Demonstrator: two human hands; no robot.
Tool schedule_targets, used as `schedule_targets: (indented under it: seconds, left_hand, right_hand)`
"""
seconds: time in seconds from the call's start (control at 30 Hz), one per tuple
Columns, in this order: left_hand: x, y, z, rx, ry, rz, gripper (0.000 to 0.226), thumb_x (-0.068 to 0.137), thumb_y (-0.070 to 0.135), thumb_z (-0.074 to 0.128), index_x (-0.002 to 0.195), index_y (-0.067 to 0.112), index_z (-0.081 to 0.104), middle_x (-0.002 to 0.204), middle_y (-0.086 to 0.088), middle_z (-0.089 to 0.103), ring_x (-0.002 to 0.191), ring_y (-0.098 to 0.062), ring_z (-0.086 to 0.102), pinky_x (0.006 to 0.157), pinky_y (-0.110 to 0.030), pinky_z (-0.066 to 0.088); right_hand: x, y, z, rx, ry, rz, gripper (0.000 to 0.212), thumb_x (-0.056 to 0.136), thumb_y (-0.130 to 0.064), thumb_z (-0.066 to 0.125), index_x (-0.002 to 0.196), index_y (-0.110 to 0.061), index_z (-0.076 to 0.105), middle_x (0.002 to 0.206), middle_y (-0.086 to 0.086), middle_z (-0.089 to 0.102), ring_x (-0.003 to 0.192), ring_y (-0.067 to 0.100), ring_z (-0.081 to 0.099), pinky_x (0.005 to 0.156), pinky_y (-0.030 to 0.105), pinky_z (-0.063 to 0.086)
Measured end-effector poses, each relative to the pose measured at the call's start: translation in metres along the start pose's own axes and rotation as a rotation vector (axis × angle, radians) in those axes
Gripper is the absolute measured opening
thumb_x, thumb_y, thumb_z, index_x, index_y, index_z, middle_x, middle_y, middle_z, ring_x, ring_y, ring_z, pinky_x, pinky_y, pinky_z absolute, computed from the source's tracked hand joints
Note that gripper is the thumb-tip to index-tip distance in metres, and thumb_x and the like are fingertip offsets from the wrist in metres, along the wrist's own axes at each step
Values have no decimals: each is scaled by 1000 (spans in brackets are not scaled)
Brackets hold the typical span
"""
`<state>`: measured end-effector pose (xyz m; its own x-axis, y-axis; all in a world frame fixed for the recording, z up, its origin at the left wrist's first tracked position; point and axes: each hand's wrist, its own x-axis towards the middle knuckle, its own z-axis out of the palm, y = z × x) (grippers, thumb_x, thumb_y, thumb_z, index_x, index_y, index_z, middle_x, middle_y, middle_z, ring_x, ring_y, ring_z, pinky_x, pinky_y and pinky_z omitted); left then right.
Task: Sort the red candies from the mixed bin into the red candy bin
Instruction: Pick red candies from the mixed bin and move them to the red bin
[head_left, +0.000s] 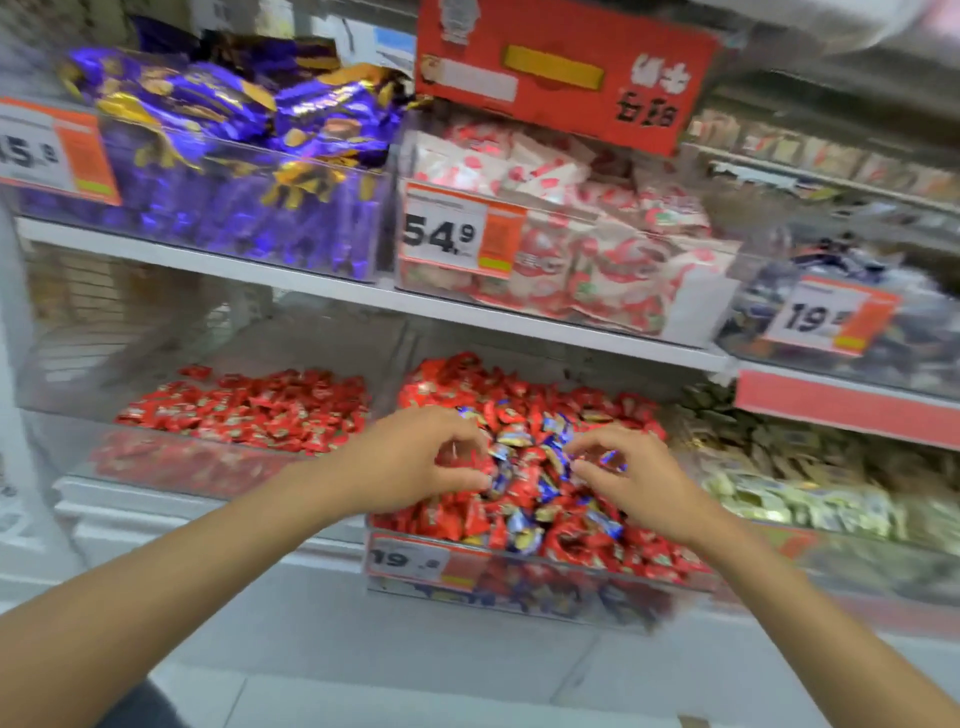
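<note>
The mixed bin (571, 592) is a clear box on the lower shelf, heaped with red candies (467, 384) and blue candies (550, 426). To its left, the red candy bin (72, 374) holds only red candies (249, 410). Both my hands are in the mixed bin, on top of the pile. My left hand (410, 457) curls its fingers and thumb round red candies at the heap's left side. My right hand (639, 483) reaches in from the right with index finger and thumb bent close together over the wrappers. Motion blur hides whether the right hand grips anything.
A price label (410, 558) hangs on the mixed bin's front. A bin of pale gold-green candies (779, 467) stands to the right. The upper shelf (337, 291) carries purple packs (234, 156) and white-and-red packs (571, 234), under a red sign (561, 67).
</note>
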<state>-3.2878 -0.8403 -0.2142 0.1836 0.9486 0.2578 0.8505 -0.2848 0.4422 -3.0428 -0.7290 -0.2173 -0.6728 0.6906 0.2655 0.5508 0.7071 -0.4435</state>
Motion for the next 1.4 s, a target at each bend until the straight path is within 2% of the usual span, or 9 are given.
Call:
schedule_targets:
  seconds: [0.17,0.3,0.5,0.67,0.8,0.9,1.0,1.2,1.4]
  left_hand:
    - [4,4,20,164,-330,-41,66,63,73,63,112,29,66,99,16,56,96,-5,54,85,-25,43]
    - [10,7,24,285,-360,-54,45,76,54,68,116,35,62,104,13,54,95,-5,52,72,-17,36]
    - [8,6,36,428,-311,-68,51,78,59,60,121,32,56,99,15,39,89,-10,50,71,-26,35]
    - [1,2,35,164,-41,-50,37,73,55,65,82,23,47,76,12,45,65,-6,40,60,-23,33]
    - [-1,9,28,80,73,-61,15,84,41,63,87,31,52,61,15,52,60,1,47,53,-19,30]
    - [0,11,27,43,35,-74,15,95,27,54,107,35,60,82,38,55,70,15,51,67,-10,36]
    - [5,10,30,-34,-23,-88,22,97,30,50,113,39,61,101,28,57,94,3,55,85,-25,45]
    - [14,8,36,179,-250,-96,54,67,67,58,112,38,60,104,16,45,92,-3,49,72,-20,40]
    - [20,4,39,194,-217,-56,19,77,47,71,89,34,64,95,20,53,86,0,50,74,-27,44]
  right_hand:
    - [-33,17,-1,108,-298,92,34,80,-35,75,113,-28,67,92,-13,66,81,0,59,74,14,45]
    - [-38,13,3,76,-477,10,49,87,-36,67,134,-32,53,116,-1,58,104,13,54,86,13,40]
    - [-36,14,20,115,-543,15,22,94,-37,58,110,-22,55,106,11,52,95,16,44,89,33,40]
    - [-35,12,19,328,-512,36,18,91,-24,65,101,-13,54,88,-5,48,74,4,42,71,20,36]
    - [-32,14,16,405,-420,65,21,84,-18,72,90,-24,53,84,-4,44,73,7,39,73,23,37]
    - [-29,16,12,424,-347,119,19,88,-12,67,91,-19,49,83,-2,43,64,10,42,64,22,43]
    - [-26,14,4,446,-286,128,14,93,-11,59,96,-21,49,87,5,51,64,15,49,61,26,46]
    - [-20,21,-8,424,-189,251,29,100,-22,46,122,-37,58,100,25,58,69,38,50,57,23,43]
    - [-28,18,-1,257,-245,153,24,85,-42,67,96,-21,67,96,-4,65,87,6,58,79,24,43]
